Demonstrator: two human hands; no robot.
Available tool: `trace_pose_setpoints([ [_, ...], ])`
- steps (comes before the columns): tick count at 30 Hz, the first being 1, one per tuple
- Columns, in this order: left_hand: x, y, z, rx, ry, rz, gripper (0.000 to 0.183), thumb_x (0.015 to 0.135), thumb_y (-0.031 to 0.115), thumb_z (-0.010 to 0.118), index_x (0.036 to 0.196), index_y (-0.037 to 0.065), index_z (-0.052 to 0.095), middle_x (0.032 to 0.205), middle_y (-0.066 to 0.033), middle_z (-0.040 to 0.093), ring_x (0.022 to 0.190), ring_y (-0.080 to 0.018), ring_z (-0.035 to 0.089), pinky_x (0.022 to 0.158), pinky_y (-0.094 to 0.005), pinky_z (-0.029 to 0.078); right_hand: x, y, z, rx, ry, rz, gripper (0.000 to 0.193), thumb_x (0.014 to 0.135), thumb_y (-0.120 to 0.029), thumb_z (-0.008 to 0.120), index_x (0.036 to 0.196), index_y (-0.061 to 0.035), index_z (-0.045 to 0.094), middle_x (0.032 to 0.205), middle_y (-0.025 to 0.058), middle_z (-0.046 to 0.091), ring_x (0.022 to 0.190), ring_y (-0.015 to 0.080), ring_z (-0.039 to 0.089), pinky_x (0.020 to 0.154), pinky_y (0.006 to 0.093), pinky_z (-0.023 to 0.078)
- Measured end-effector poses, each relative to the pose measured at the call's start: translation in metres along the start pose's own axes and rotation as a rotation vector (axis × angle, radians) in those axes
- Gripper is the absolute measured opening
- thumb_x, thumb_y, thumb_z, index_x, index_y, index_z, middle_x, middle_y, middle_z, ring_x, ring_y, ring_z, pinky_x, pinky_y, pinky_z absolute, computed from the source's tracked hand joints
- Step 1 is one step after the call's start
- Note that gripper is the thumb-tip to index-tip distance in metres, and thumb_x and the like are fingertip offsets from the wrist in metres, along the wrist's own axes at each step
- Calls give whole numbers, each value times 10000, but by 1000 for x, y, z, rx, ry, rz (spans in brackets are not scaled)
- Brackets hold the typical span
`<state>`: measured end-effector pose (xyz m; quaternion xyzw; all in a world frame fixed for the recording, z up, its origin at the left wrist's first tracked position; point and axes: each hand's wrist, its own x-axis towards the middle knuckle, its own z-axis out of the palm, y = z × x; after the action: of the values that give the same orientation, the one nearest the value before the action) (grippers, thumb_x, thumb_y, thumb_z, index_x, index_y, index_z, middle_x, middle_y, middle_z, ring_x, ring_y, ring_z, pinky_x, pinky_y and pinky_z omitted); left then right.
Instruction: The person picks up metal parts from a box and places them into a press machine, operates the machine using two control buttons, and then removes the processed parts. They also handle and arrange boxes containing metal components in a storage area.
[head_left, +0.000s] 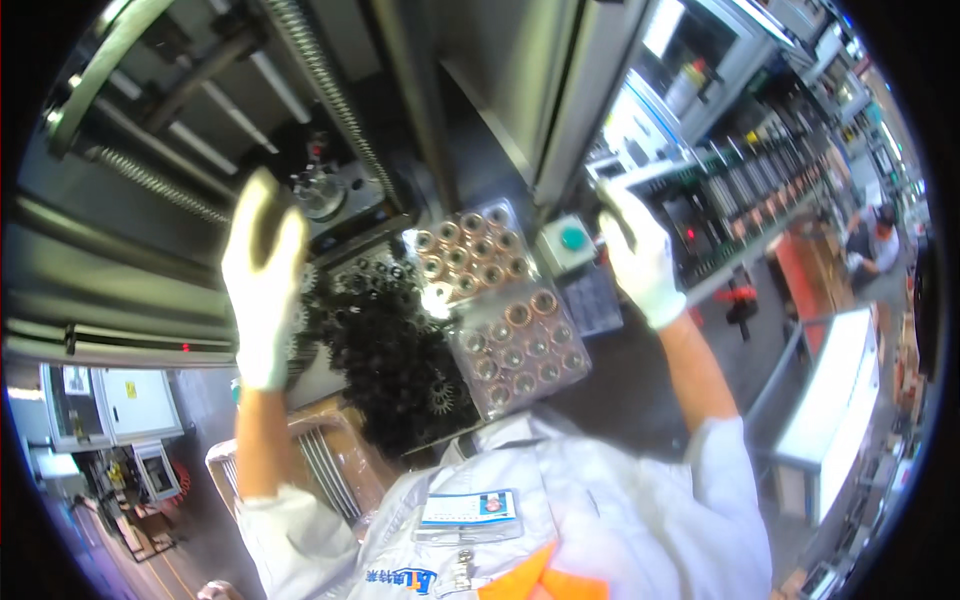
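Observation:
My left hand [262, 285], in a white glove, is raised beside the machine's fixture [322, 195], thumb and fingers apart. Nothing shows between them, though motion blurs the fingertips. On the other side, my right hand [640, 250], also gloved in white, is held up with its fingers apart near a box with a green push button [571, 238]. Between my hands lies a clear plastic tray [437, 300] with several copper-coloured ring parts [457, 257]. Nearer me, a second clear tray [483, 405] holds similar rings. Left of the trays is a heap of black toothed parts [385, 350].
Metal posts and a coil spring [330, 85] of the machine rise ahead. To the right runs a conveyor line [760, 195] carrying copper-coloured parts. A brown box [350, 470] stands at lower left, a white-topped bench [830, 390] at right. Another person [880, 240] is far right.

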<state>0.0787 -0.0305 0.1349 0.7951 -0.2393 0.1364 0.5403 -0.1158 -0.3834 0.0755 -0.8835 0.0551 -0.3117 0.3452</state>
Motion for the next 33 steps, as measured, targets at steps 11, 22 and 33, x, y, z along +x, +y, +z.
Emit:
trace_pose_setpoints([
  [11, -174, -12, 134, 295, -619, 97, 300, 873, 223, 726, 1129, 66, 722, 880, -158, 674, 759, -298, 668, 676, -368, 524, -52, 71, 44, -370, -391, -270, 377, 902, -108, 496, 1251, -61, 631, 1210, 177, 669, 1113, 334, 645, 1006, 436, 486],
  [22, -152, -17, 176, 452, -832, 339, 236, 793, 194, 783, 974, 76, 687, 1017, -161, 621, 859, -355, 660, 741, -449, 525, -210, 43, -3, 24, 49, 433, 320, 958, -152, 585, 1260, -60, 636, 1254, 167, 629, 1162, 347, 615, 996, 404, 495],
  [33, -115, 36, 160, 154, -605, 381, 278, 906, 275, 746, 954, 25, 635, 1125, -170, 590, 860, -294, 627, 756, -421, 511, -283, 36, -33, -37, -36, 667, 319, 966, -210, 552, 1238, -86, 663, 1221, 164, 656, 1139, 364, 624, 987, 436, 499],
])
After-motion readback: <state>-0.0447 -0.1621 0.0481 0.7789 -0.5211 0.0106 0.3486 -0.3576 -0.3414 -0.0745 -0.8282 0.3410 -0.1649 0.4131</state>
